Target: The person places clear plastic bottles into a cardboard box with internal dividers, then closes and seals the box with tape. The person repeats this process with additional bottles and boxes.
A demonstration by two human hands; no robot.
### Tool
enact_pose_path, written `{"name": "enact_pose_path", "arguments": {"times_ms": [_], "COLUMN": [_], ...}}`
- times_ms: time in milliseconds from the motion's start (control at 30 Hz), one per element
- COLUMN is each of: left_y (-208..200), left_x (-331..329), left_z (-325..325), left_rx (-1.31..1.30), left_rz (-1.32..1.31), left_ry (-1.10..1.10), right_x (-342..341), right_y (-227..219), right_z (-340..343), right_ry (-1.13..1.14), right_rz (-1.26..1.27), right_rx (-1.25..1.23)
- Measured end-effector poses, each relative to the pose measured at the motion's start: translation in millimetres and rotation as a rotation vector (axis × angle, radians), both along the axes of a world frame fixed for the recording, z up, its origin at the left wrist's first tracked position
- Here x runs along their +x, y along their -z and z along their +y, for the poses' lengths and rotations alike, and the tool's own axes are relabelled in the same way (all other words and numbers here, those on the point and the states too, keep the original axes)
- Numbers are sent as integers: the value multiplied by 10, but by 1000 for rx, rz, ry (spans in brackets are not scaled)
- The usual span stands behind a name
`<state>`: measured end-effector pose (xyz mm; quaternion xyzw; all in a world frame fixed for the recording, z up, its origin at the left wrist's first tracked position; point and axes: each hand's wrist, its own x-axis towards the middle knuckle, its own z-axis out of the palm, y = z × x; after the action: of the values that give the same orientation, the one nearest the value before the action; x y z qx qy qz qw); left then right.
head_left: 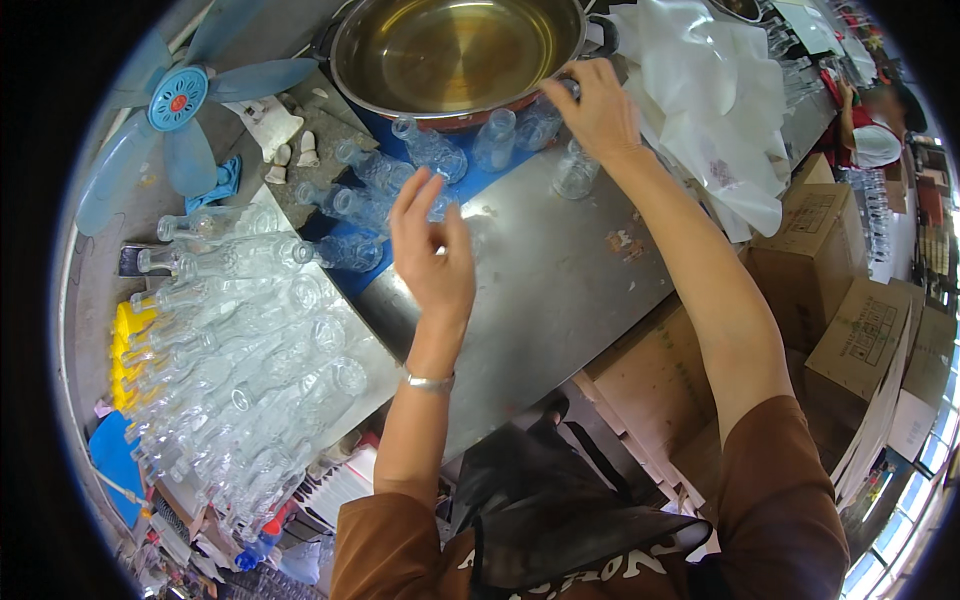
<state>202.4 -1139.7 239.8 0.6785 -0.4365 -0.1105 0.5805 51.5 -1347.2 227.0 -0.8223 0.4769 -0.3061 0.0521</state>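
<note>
My left hand (433, 245) is raised over the metal table, its fingers loosely bent and apart, with nothing seen in it. Just beyond it, several clear glass bottles (432, 150) with narrow necks stand and lean on a blue surface (482, 184). At the near-right rim of a wide metal pan (460, 55) holding yellowish liquid, my right hand (603, 110) hovers with thumb and forefinger apart. Its other fingers are partly hidden. Below its palm stands a single glass bottle (576, 173), and another bottle (538, 125) is beside the thumb.
Many clear bottles (250, 350) lie in rows at left. A blue-bladed fan (180, 98) stands behind them. Right of the pan are crumpled translucent plastic sheets (705, 90). Cardboard boxes (808, 225) line the right, where another person (872, 130) appears. Small scraps (625, 243) lie on the table.
</note>
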Motion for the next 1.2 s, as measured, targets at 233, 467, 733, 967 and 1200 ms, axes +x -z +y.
{"name": "enact_pose_path", "arguments": {"times_ms": [233, 467, 733, 967, 1200], "left_y": [51, 176, 194, 143, 208], "left_x": [418, 665, 679, 802, 851], "left_z": [350, 302, 301, 456, 393], "left_rx": [-38, -81, -14, -12, -113], "left_rz": [233, 145, 154, 120, 142], "left_ry": [-144, -198, -261, -348, -369], "right_x": [-272, -219, -208, -466, -929], "right_y": [-79, 140, 28, -127, -299], "right_z": [-379, -590, -557, -265, 317], "right_ry": [107, 183, 161, 160, 44], "right_rz": [-65, -86, 47, -22, -16], "right_rx": [-56, -96, 114, -45, 169]}}
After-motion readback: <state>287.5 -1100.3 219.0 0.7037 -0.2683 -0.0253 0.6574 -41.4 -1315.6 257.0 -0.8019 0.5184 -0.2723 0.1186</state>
